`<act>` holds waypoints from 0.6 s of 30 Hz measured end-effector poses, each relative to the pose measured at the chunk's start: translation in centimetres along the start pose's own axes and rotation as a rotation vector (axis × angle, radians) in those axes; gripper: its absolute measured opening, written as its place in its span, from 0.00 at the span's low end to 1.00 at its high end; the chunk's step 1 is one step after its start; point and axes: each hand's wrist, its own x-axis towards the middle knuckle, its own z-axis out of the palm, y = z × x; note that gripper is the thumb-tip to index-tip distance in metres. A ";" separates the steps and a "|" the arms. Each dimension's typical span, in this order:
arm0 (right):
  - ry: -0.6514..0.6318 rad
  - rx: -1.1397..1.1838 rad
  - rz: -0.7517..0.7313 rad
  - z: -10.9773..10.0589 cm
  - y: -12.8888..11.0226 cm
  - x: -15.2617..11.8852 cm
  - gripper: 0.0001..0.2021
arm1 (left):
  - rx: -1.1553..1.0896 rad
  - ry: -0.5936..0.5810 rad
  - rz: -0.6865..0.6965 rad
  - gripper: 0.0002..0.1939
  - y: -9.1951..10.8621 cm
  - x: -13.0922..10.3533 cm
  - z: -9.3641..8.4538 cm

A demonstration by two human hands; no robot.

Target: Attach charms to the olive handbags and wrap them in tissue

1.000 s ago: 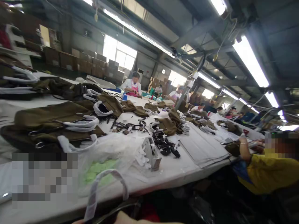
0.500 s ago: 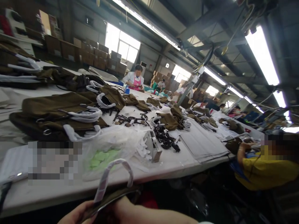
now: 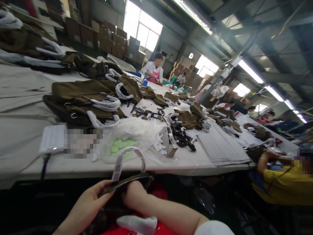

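An olive handbag (image 3: 147, 179) is held at my lap, just below the table's front edge. Its handle (image 3: 119, 163), wrapped in white film, arches up over the tabletop. My left hand (image 3: 97, 195) pinches the bag's rim at the near left, thumb on top. My right hand (image 3: 135, 193) reaches into the bag's mouth, its fingers hidden inside. A second white-wrapped handle (image 3: 138, 223) lies lower down, against red cloth.
On the white table (image 3: 188, 162) lie a plastic bag with green pieces (image 3: 122, 145), a tag holder (image 3: 168, 143), black straps (image 3: 182, 138), a white power bank (image 3: 52, 138) and olive bags (image 3: 85, 93). A co-worker in yellow (image 3: 276, 186) sits at the right.
The view has tilted down, so the table appears higher and more of both forearms shows. My left hand still grips the bag's rim, and my right hand remains inside.
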 end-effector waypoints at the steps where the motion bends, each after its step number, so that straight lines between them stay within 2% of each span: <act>1: -0.003 -0.054 0.027 -0.4 -0.6 -0.3 0.14 | 0.006 0.006 0.012 0.25 0.3 -0.2 0.0; 3: -0.007 -0.110 0.053 -0.9 -1.7 -0.8 0.12 | 0.022 0.026 0.035 0.25 0.9 -0.6 0.1; 5: -0.031 -0.114 0.016 -1.2 -2.6 -1.0 0.11 | 0.038 0.044 0.046 0.26 1.2 -0.9 0.1; 11: -0.274 0.102 -0.322 -2.2 -3.3 -1.2 0.10 | 0.056 0.068 0.003 0.25 1.9 -1.7 -0.8; 13: -0.309 0.200 -0.371 -2.5 -3.1 -1.1 0.11 | 0.013 0.061 -0.019 0.26 2.3 -1.9 -1.2; 18: -0.049 0.182 -0.129 -1.9 -2.9 -0.3 0.10 | -0.096 0.012 -0.031 0.24 2.2 -2.0 -0.4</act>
